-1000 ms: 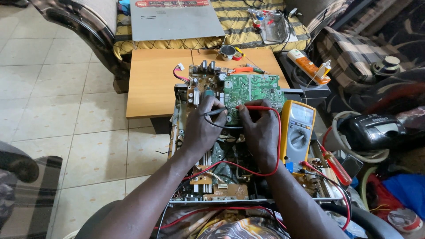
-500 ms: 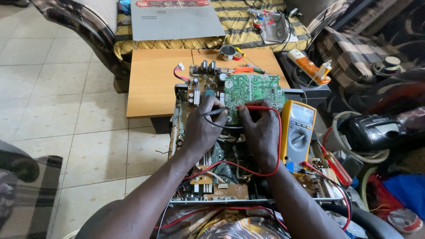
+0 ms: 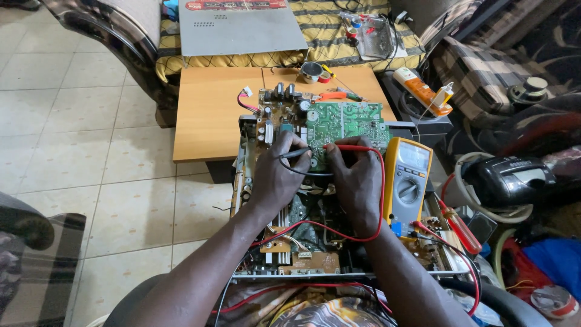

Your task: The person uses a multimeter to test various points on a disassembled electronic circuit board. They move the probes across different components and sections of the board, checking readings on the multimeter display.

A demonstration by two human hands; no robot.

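Note:
My left hand [image 3: 279,175] grips a black test probe [image 3: 295,153], its tip against the green circuit board [image 3: 348,121]. Just right of it, my right hand [image 3: 356,178] pinches a red test probe [image 3: 342,147] on the same board. Red and black leads run from the probes back to a yellow multimeter [image 3: 407,178] lying to the right of my hands. The board sits propped over an opened electronics chassis [image 3: 302,242] full of brown boards and wires, which my forearms partly hide.
A low wooden table [image 3: 212,115] stands behind the chassis, with a tape roll [image 3: 311,71] and orange-handled pliers [image 3: 330,95] on it. A grey metal cover [image 3: 239,27] rests on the sofa beyond. A red-handled screwdriver [image 3: 457,224], cables and a black device [image 3: 508,178] crowd the right. Tiled floor lies left.

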